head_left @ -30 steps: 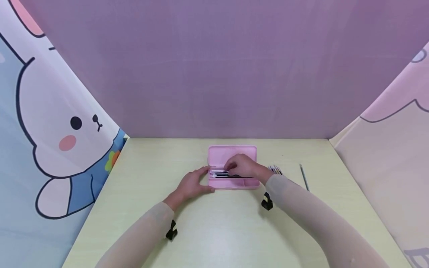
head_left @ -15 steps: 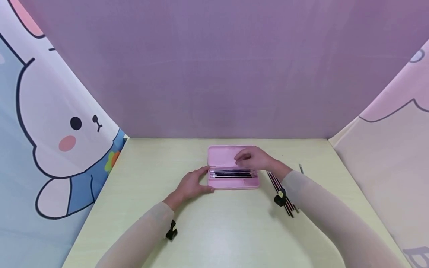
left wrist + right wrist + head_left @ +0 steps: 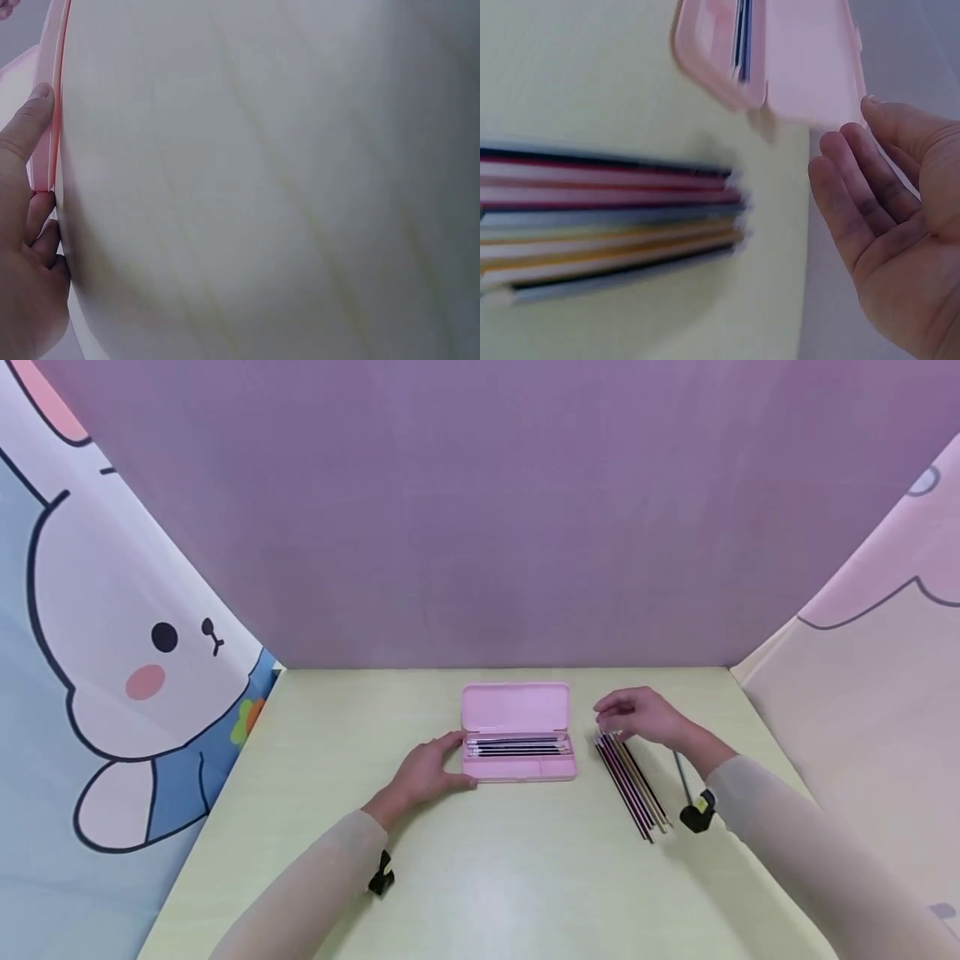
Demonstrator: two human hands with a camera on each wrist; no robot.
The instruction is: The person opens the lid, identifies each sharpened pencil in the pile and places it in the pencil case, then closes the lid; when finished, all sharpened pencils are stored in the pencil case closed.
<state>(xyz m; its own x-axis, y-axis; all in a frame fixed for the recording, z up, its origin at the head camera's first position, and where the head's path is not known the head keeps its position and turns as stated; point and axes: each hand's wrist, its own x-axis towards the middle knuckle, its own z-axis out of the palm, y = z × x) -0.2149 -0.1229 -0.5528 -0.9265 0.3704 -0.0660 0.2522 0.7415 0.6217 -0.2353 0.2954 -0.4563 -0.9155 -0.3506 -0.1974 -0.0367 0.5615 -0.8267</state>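
A pink pencil case point(image 3: 515, 708) lies with its lid folded back on the table, several dark pencils point(image 3: 519, 747) lined up in its rear compartment. My left hand point(image 3: 424, 773) grips the case's left end, thumb along the front wall and fingers at the back corner; the left wrist view shows the thumb point(image 3: 31, 120) against the pink side. Right of the case, several loose pencils point(image 3: 632, 787) in dark, red and gold tones lie side by side. Over their far ends hovers my right hand point(image 3: 643, 714), fingers loosely bent with nothing between them, as the right wrist view shows.
A lone grey-green pencil point(image 3: 684, 778) lies farther right, partly hidden beneath the right wrist. A purple panel point(image 3: 510, 527) rises behind the table's far edge, and printed cloths hang on both sides. The case's front compartments point(image 3: 501, 768) hold nothing visible.
My right hand has come up out of the pencil case and moved right, over the loose pencils, uncovering the pencils in the case. The left hand has stayed at the case's end.
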